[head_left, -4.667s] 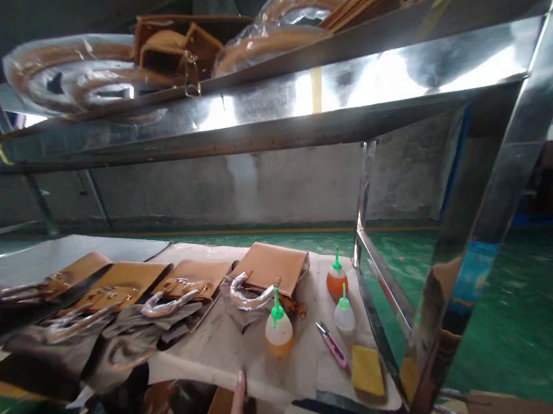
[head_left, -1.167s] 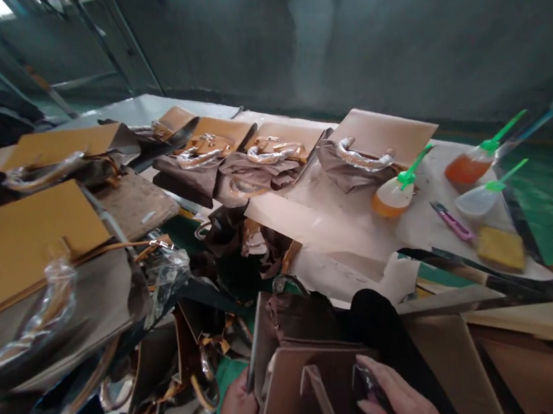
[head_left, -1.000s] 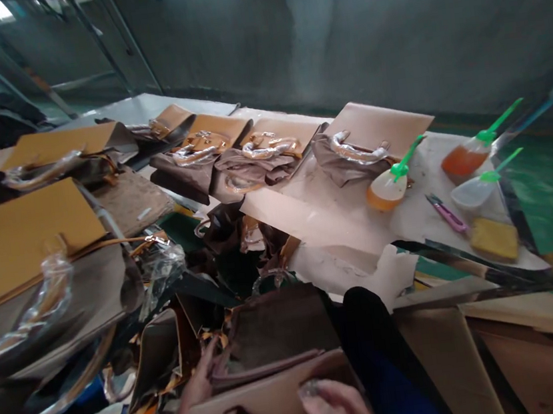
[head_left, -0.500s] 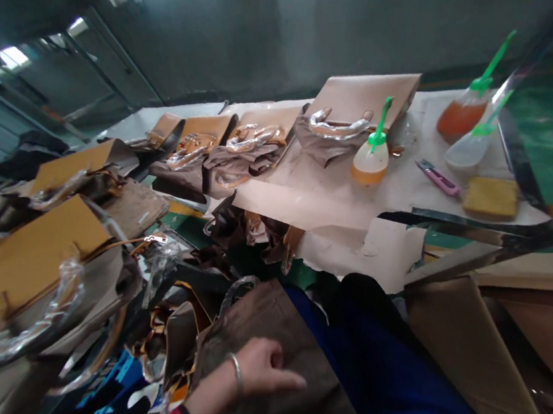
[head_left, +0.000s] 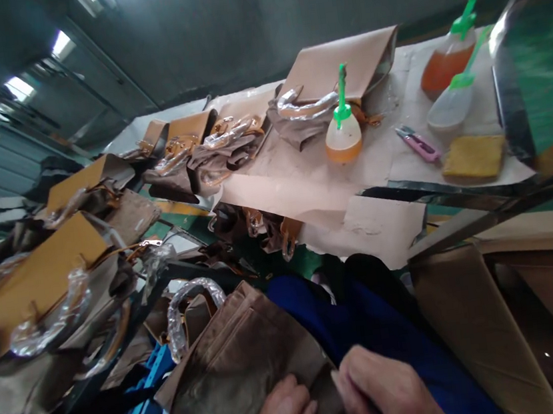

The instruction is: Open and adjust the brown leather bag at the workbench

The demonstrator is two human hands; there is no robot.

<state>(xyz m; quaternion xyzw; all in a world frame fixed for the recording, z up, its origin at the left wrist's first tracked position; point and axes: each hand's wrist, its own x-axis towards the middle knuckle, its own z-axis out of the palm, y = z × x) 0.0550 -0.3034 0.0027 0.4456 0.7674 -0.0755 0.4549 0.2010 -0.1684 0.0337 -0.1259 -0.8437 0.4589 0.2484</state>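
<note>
A dark brown handbag (head_left: 244, 352) lies across the lap, over blue clothing. Its handle (head_left: 174, 323), wrapped in clear plastic, stands up at the far left side. My left hand (head_left: 281, 411) rests on the front of the bag with its fingers curled into the fabric. At the bag's right edge is my right hand (head_left: 384, 388), closed in a fist-like grip with the thumb side toward the edge. Its fingertips are partly hidden, and the bag's lower part runs out of view.
On the papered table ahead stand squeeze bottles with green nozzles, one (head_left: 344, 141) nearer the middle. Pink thread snips (head_left: 418, 144) and a yellow sponge (head_left: 473, 157) lie at the right. More handbags (head_left: 48, 275) fill the left. A cardboard box (head_left: 477, 323) sits at the right.
My right hand has come into view at the bag's right edge. My left hand has moved lower and its fingers have curled. The bag has shifted, showing more of its handle.
</note>
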